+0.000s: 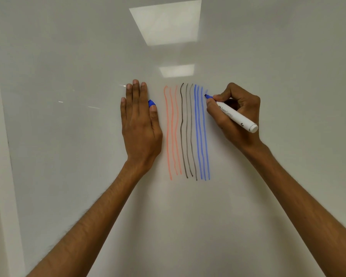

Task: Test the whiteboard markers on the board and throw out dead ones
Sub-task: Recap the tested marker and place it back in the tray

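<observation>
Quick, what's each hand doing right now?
Left hand: fingers flat on the whiteboard, blue cap pinched by the thumb.
Right hand: grips the blue marker, tip on the whiteboard.

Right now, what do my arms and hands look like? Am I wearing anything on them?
The left forearm and right forearm are bare, with no sleeve in view down to the frame's bottom edge. The left hand and right hand wear no gloves. No ring, watch or bracelet shows on the sides facing the camera. The fingernails that show look short and unpainted.
</observation>
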